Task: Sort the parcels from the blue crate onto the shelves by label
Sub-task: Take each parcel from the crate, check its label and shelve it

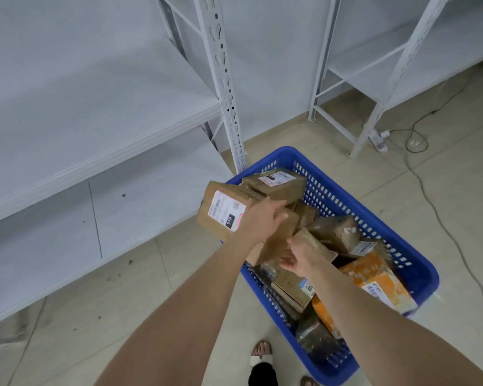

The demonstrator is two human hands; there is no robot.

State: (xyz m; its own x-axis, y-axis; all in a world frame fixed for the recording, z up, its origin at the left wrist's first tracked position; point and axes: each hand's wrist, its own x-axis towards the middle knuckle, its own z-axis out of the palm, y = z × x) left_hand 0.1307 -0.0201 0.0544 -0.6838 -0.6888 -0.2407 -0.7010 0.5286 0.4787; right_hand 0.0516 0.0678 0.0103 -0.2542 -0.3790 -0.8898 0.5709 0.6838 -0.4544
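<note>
A blue plastic crate (354,199) stands on the floor, filled with several parcels. My left hand (262,218) grips a brown cardboard parcel (221,210) with a white label, lifted over the crate's left rim. My right hand (299,254) is closed on a long brown taped parcel (315,243) that lies among the others in the crate. An orange parcel (374,277) rests at the crate's near right. Another labelled brown box (276,182) sits at the far end.
White metal shelves (95,129) run along the left, with a slotted upright post (226,87) just behind the crate. A second rack (379,68) stands at the back right. A power strip and cables (413,140) lie on the tiled floor. My sandalled feet (262,355) are beside the crate.
</note>
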